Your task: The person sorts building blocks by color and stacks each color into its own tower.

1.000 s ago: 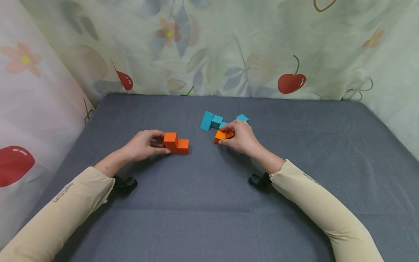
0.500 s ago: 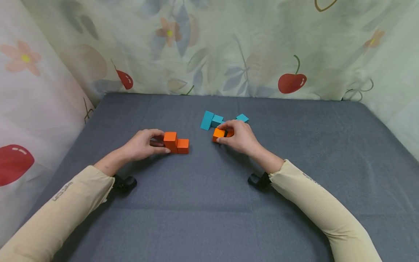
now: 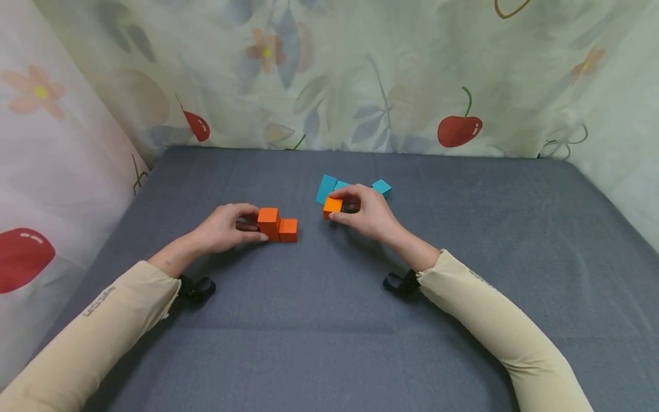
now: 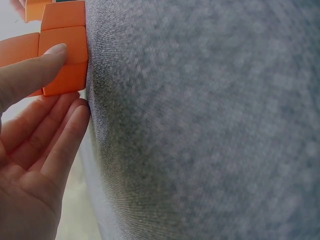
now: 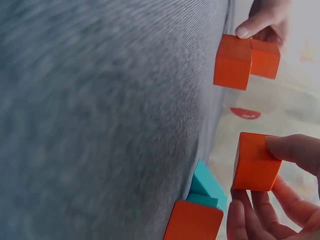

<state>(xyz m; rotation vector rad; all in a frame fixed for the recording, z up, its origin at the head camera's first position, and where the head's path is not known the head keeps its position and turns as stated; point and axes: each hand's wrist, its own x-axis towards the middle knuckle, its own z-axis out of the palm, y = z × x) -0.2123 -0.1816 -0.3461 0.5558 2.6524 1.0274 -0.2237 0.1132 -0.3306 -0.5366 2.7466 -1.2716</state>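
1. Two cream sleeves (image 3: 92,332) are seen at the near edge of the head view, entering from 7 and 5 o'clock over a grey cloth-covered table (image 3: 329,320).
2. The left hand (image 3: 223,229) is laid on the table at about 9 o'clock of the table's middle. An orange stepped block (image 3: 278,224) is held by it, with the thumb on the near face and the fingers curled behind the taller part; in the left wrist view the thumb tip is seen pressed on the orange face (image 4: 62,60).
3. The stepped block is seen standing on the cloth, its lower step turned toward 3 o'clock.
4. The right hand (image 3: 368,216) is found at 3 o'clock of that block, apart from it. An orange piece (image 3: 332,207) is pinched between thumb and fingers; in the right wrist view it (image 5: 256,161) is shown raised clear of the cloth, with a second orange cube (image 5: 194,221) showing below it.
5. The two hands are kept apart, each closed on its own orange piece.
6. Turquoise blocks (image 3: 326,189) are seen lying just beyond the right hand at 12 o'clock, one (image 3: 381,186) showing past the knuckles.
7. A curtain printed with cherries (image 3: 458,129) is hung behind the table's far edge.
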